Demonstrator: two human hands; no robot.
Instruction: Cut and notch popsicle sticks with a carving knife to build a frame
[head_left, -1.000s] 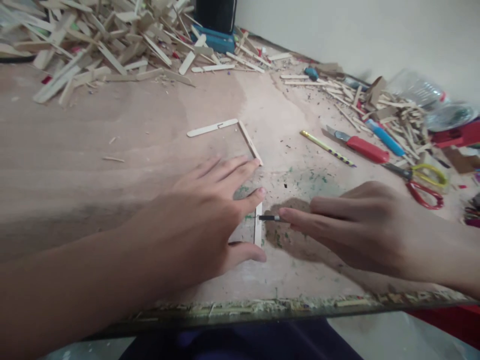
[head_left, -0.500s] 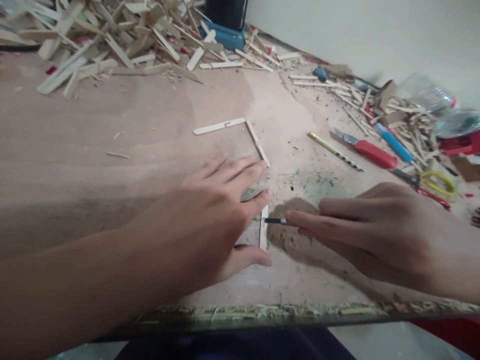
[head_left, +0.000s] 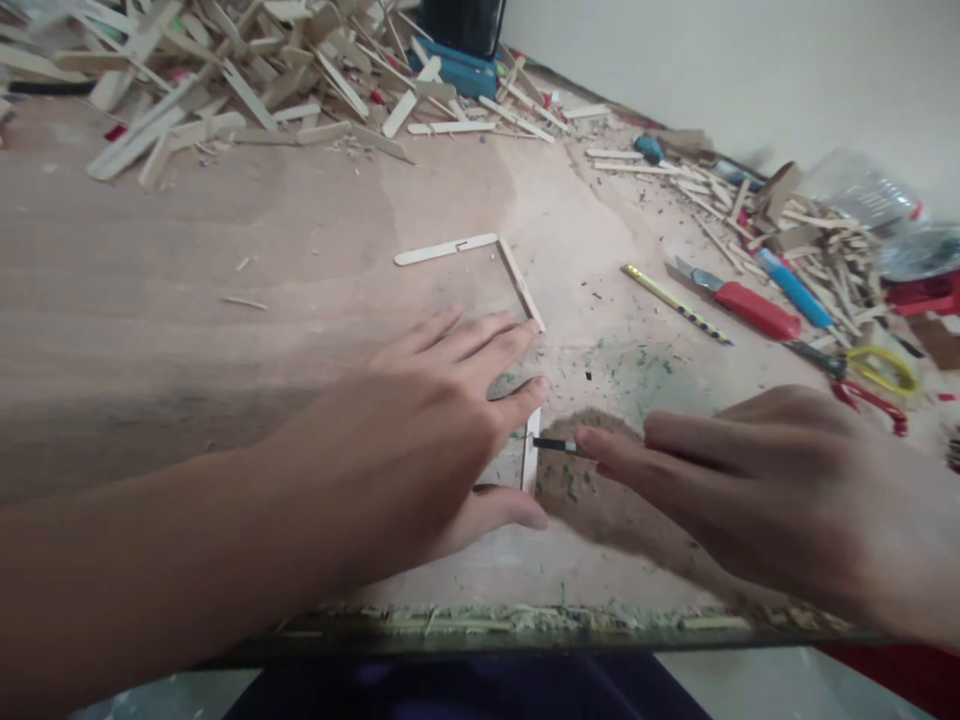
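Note:
My left hand [head_left: 450, 410] lies flat on the wooden table with its fingers spread, thumb and fingertips pressing down a wooden craft stick [head_left: 531, 455]. My palm and fingers hide part of that stick. From the right, my right hand [head_left: 757, 480] grips a slim craft knife [head_left: 555, 445], its dark blade tip touching the stick between my left thumb and forefinger. Most of the knife's handle is hidden in my fingers. Beyond my left fingertips, a notched craft stick [head_left: 446, 250] meets a second stick [head_left: 520, 283] at an angle.
A heap of craft sticks [head_left: 247, 75] spreads at the back left, beside a blue stand [head_left: 461, 70]. To the right lie a yellow pencil [head_left: 675, 303], a red-handled utility knife [head_left: 757, 308], a blue cutter [head_left: 793, 288] and scissors [head_left: 877, 370]. Shavings line the table's front edge [head_left: 480, 620].
The view has shifted slightly. My right hand has moved a little lower, with the blade tip still on the stick. My left hand keeps its place on the stick.

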